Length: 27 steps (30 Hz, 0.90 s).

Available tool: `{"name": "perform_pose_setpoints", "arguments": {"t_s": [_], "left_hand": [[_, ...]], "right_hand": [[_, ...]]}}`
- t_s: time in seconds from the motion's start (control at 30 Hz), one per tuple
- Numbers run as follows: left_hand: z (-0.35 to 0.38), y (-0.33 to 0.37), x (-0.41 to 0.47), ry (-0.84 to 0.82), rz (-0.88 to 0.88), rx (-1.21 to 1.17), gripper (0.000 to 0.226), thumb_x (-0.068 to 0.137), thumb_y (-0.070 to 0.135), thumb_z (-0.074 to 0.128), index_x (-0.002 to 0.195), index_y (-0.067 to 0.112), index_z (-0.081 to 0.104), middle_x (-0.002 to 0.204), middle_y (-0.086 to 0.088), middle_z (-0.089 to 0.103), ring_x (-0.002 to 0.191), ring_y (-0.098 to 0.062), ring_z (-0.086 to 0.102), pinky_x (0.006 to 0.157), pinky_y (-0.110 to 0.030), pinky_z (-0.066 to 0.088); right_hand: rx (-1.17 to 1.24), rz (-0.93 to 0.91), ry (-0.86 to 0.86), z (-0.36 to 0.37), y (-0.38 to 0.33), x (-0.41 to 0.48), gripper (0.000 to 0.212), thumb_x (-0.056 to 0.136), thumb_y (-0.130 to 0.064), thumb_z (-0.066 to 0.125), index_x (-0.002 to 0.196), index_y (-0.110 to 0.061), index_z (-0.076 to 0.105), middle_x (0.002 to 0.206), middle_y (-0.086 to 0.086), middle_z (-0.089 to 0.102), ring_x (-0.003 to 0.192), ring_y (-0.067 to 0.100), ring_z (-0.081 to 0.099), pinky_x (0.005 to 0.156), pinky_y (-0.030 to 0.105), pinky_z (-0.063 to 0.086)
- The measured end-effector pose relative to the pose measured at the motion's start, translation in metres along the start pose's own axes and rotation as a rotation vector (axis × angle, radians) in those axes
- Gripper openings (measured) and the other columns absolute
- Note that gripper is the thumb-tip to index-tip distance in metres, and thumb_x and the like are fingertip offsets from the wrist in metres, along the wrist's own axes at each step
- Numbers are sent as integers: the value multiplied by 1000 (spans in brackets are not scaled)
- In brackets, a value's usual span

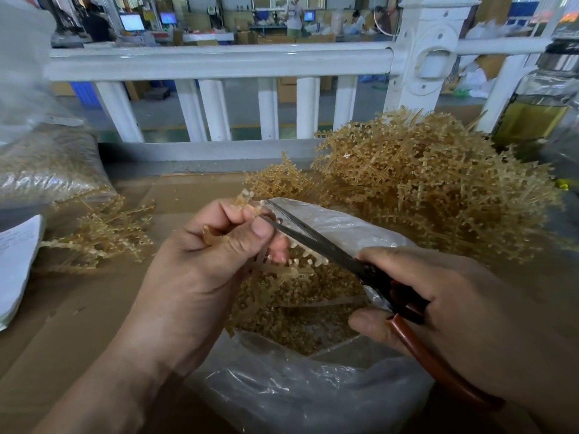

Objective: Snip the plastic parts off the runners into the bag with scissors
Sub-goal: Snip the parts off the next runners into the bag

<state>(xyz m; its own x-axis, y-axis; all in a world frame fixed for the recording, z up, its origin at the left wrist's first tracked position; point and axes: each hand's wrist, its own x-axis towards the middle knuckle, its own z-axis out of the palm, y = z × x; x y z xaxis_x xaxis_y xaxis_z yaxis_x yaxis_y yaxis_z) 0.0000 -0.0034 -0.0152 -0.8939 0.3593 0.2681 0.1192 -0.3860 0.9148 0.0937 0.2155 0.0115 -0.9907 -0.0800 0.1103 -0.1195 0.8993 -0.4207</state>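
My left hand [206, 255] grips a tan plastic runner [294, 267] lined with small parts, holding it over the open clear plastic bag [297, 393]. My right hand [445, 308] grips the scissors [332, 249] by their reddish-brown handles. The dark blades are slightly parted, with the tips up by my left thumb at the runner's upper end. Inside the bag lies a heap of small tan cut parts [300, 311].
A big pile of uncut tan runners [432, 189] fills the right of the cardboard-covered table [78, 308]. A smaller heap of runners [103, 233] lies at left. A filled clear sack [40, 161] and papers [15, 261] sit far left, a glass jar [539, 104] far right, a white railing [219, 67] behind.
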Motion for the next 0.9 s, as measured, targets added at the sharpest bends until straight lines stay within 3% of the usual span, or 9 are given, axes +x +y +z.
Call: {"name": "perform_pose_setpoints", "arguments": {"t_s": [0.17,0.27,0.33,0.43,0.63,0.9], "left_hand": [[3,-2,0,17,24,27,29,75,22,72,85,-2,60,76,-17,65,76,-27,63,72,-28,55],[4,-1,0,-4,32,42,20,78,23,76,81,6,65,76,-15,66,77,-25,64,73,-26,55],[3,0,-1,-18,29,52,19,80,20,83,81,8,68,76,-14,67,76,-22,64,72,-25,54],[3,0,-1,-29,20,51,15,77,22,78,81,10,70,77,-13,66,77,-22,64,75,-25,54],[4,1,-3,-53,19,120,17,80,24,79,76,12,68,77,-13,65,76,-21,62,68,-22,51],[4,-2,-1,-64,47,132,18,80,30,72,77,12,70,77,-11,65,79,-23,62,76,-26,51]], "right_hand": [[-13,-12,24,0,-1,0,63,69,-93,32,121,-58,38,98,-27,58,90,-7,56,63,13,48],[-10,-26,60,2,-1,0,60,72,-86,40,122,-52,46,89,-26,60,83,-5,58,66,15,48],[-21,-39,88,3,-1,0,59,75,-84,41,121,-49,48,87,-26,61,80,-3,59,60,16,49],[-24,-70,116,5,-1,0,58,78,-83,41,122,-46,49,88,-23,65,76,-2,62,57,21,52],[8,-120,149,8,3,2,52,79,-82,45,120,-49,46,86,-20,63,76,0,62,65,21,47],[5,-156,186,9,4,2,51,78,-80,47,122,-53,44,85,-18,66,74,1,63,64,23,49]]}}
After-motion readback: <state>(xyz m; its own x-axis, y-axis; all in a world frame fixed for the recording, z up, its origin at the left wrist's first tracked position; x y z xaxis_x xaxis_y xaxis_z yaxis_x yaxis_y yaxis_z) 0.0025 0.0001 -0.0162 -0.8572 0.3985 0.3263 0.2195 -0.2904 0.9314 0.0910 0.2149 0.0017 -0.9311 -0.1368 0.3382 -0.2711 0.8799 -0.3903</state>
